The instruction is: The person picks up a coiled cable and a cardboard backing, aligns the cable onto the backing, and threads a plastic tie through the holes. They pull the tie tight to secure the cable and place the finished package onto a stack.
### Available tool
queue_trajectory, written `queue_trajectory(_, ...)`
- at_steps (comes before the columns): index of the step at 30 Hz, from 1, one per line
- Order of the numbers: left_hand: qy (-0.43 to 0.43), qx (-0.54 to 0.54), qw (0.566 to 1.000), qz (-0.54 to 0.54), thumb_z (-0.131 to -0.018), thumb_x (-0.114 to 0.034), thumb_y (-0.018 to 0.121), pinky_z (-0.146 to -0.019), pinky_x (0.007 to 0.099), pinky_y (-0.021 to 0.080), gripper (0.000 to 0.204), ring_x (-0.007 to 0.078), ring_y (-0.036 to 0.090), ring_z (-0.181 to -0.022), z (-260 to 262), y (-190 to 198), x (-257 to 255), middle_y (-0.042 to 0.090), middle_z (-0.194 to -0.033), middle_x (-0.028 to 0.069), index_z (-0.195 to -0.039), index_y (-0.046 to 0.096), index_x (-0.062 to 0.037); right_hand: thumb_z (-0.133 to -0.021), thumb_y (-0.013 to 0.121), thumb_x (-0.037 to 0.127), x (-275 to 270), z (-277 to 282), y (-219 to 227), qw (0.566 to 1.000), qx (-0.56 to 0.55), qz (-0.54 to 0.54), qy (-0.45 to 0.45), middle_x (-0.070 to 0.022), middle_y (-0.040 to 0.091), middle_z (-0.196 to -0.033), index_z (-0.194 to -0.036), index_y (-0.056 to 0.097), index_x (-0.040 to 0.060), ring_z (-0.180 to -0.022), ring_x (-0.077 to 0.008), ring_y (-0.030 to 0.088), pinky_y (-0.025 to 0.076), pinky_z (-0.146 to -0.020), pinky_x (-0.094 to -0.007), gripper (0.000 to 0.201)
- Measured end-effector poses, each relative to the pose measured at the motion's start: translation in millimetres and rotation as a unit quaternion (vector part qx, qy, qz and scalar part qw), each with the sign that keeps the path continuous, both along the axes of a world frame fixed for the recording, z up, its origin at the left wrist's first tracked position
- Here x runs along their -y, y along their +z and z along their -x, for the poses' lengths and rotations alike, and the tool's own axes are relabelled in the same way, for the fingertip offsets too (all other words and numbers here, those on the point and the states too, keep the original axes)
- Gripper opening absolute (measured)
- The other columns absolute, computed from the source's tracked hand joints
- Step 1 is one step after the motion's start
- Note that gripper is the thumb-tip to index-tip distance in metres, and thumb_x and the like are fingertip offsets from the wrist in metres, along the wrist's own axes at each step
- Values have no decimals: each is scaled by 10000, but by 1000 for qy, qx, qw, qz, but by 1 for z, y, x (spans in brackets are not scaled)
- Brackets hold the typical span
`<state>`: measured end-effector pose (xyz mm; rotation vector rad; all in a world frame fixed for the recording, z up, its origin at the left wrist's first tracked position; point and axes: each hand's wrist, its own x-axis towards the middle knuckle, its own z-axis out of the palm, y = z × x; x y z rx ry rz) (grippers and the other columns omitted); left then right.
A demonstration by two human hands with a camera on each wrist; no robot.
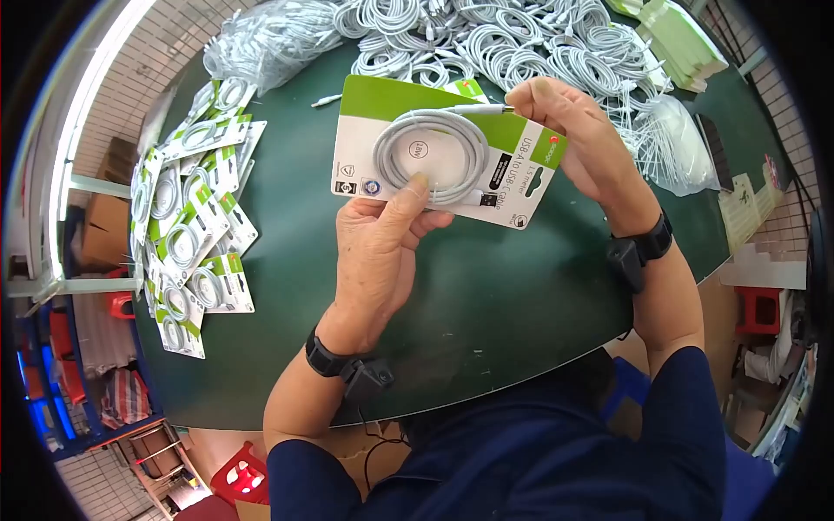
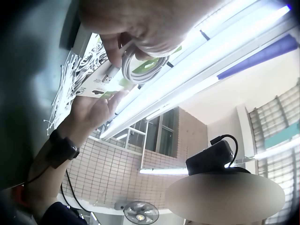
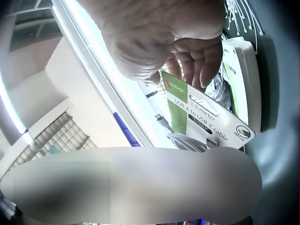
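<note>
My left hand [image 1: 378,252] grips a carded charging cable [image 1: 473,161] over the table, its thumb lying across the coil and its fingers behind the card. The white and green card reads "USB-A to USB-C cable" and "1.5 meter". At its upper edge the USB-C plug [image 1: 482,109] sticks out from the grey coil, pointing to the right. My right hand [image 1: 582,135] is bent beside that plug, fingertips right at its end in the head view. In the right wrist view, the curled right fingers [image 3: 190,68] are behind the card's corner; I cannot tell whether they pinch anything.
Carded cables [image 1: 187,221] lie heaped along the green table's [image 1: 295,347] left side. Loose coiled cables [image 1: 521,52] cover the back, between a clear plastic bag [image 1: 269,43] of cables and a stack of green and white cards [image 1: 682,43]. Another plastic bag [image 1: 678,148] lies at right.
</note>
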<state>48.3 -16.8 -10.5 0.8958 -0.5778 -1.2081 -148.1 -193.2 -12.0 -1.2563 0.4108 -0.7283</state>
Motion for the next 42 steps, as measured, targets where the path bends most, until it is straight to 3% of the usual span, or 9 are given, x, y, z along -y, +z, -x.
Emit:
queue_trajectory(5, 36, -26, 999, 0, -996, -84, 667, -769, 298, 617, 187, 173, 719, -932, -1, -2, 1, 723, -1106, 90, -1168, 679, -11, -999, 656, 194, -24, -1, 17, 986, -100, 135, 3, -46, 709, -1044, -1275, 606, -31, -892, -91, 658, 540, -818, -267, 359)
queue_trajectory(10, 35, 3, 999, 1, -968, -97, 710, -857, 336, 597, 332, 184, 688, -1050, -6, -6, 2, 694, -1197, 102, -1275, 627, -3, -911, 761, 138, -32, -5, 20, 971, -121, 187, -86, -1, 688, -788, -1007, 695, 3, -681, -46, 624, 503, -619, -219, 178)
queue_trajectory(13, 119, 147, 981, 48, -938, -108, 750, -962, 346, 540, 501, 187, 640, -1145, -21, -8, 8, 649, -1276, 101, -1386, 556, 3, -893, 771, 132, -30, 1, 28, 972, -144, 173, -67, -15, 687, -791, -1002, 697, 1, -702, -57, 629, 501, -623, -228, 185)
queue_trajectory(15, 134, 321, 933, 94, -875, -159, 816, -1024, 360, 486, 671, 217, 604, -1192, -33, 6, 5, 618, -1297, 94, -1449, 505, -7, -887, 772, 113, -28, 3, 29, 955, -177, 231, -51, 0, 685, -814, -1000, 689, 14, -708, -45, 612, 498, -626, -224, 172)
queue_trajectory(18, 131, 618, 764, 129, -755, -225, 894, -985, 390, 505, 724, 283, 619, -1177, -51, 26, -1, 633, -1256, 134, -1377, 584, -19, -870, 776, 100, -32, 3, 25, 935, -192, 295, -44, 7, 681, -809, -978, 687, 22, -703, -42, 600, 489, -621, -225, 160)
queue_trajectory(21, 50, 684, 720, 107, -721, -238, 907, -948, 397, 528, 650, 311, 642, -1134, -44, 44, -8, 657, -1220, 160, -1283, 658, -24, -857, 779, 133, -37, 0, 28, 929, -198, 312, -19, -70, 688, -784, -981, 694, 8, -700, -108, 620, 503, -644, -280, 196)
queue_trajectory(22, 32, 683, 725, 88, -780, -218, 881, -931, 346, 519, 506, 231, 682, -1033, -41, 47, -8, 714, -1124, 132, -1200, 694, -7, -854, 780, 131, -37, 0, 27, 926, -201, 319, -12, -73, 691, -789, -979, 692, 6, -701, -110, 623, 503, -643, -282, 197)
queue_trajectory(31, 6, 600, 798, 59, -773, -89, 879, -810, 297, 573, 346, 212, 744, -857, -35, 22, -4, 754, -935, 110, -1058, 702, -3, -805, 795, 108, -39, -3, 25, 895, -198, 400, -3, -105, 713, -859, -1041, 720, 38, -742, -184, 672, 532, -668, -316, 257)
queue_trajectory(42, 38, 681, 715, 153, -744, 1, 783, -668, 392, 541, 257, 311, 679, -741, -20, 4, 8, 689, -861, 103, -954, 649, -61, -798, 804, 130, -48, -14, 13, 788, -137, 596, -71, -69, 637, -853, -902, 660, 77, -805, -288, 656, 530, -685, -395, 185)
